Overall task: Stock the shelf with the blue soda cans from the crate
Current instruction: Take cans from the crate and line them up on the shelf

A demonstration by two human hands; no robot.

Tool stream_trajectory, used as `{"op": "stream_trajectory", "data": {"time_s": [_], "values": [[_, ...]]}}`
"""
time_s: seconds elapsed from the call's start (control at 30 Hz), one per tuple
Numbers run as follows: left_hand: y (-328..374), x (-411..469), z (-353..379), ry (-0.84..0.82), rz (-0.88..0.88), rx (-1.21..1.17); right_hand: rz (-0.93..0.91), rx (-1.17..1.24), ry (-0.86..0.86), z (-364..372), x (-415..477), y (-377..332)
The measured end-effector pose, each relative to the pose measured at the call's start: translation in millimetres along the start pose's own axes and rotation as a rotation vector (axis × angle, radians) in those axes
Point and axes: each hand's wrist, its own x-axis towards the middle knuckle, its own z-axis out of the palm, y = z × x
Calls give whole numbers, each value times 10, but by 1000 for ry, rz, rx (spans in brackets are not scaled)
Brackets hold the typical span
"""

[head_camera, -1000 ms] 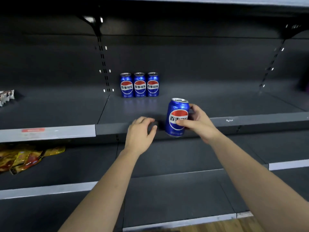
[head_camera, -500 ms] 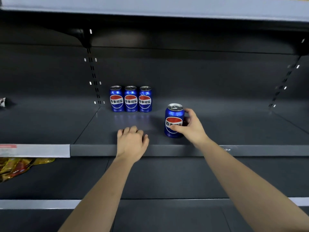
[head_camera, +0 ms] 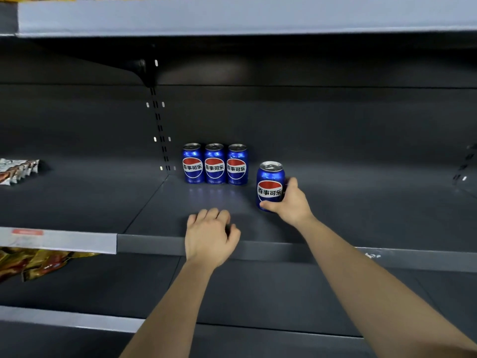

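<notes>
On the dark grey shelf in the middle, three blue soda cans stand in a neat row at the back, side by side and touching, right next to the back wall. Their red, white and blue labels face out.

A fourth blue can is just to the right of the row and a bit nearer the front. It is upright. The right hand holds it from the right side, with the thumb across the bottom front and the fingers wrapped round behind. I cannot tell if the can sits on the shelf or is just above it.

The left hand rests on the shelf near its front edge. Its fingers are curled under and it holds nothing.

The shelf top is smooth and a little shiny – the cans make faint blue shimmers on it. A black post with slots runs up the back wall. Above is a lighter grey shelf, and below is another dark shelf.

Far left lie some silver snack packs. Under a pale price strip – it has a red tag – are yellow snack bags.
</notes>
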Motion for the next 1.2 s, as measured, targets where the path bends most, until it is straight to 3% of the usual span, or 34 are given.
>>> {"op": "stream_trajectory", "data": {"time_s": [0.27, 0.5, 0.93, 1.2], "values": [[-29, 13, 47, 39, 4, 6, -14, -107, 68, 261, 319, -18], [-50, 14, 87, 75, 23, -2, 43, -47, 122, 358, 541, -84], [-49, 9, 100, 114, 31, -14, 211, 426, 201, 608, 756, -18], [-41, 15, 99, 95, 18, -27, 146, 440, 151, 658, 823, 70]]}}
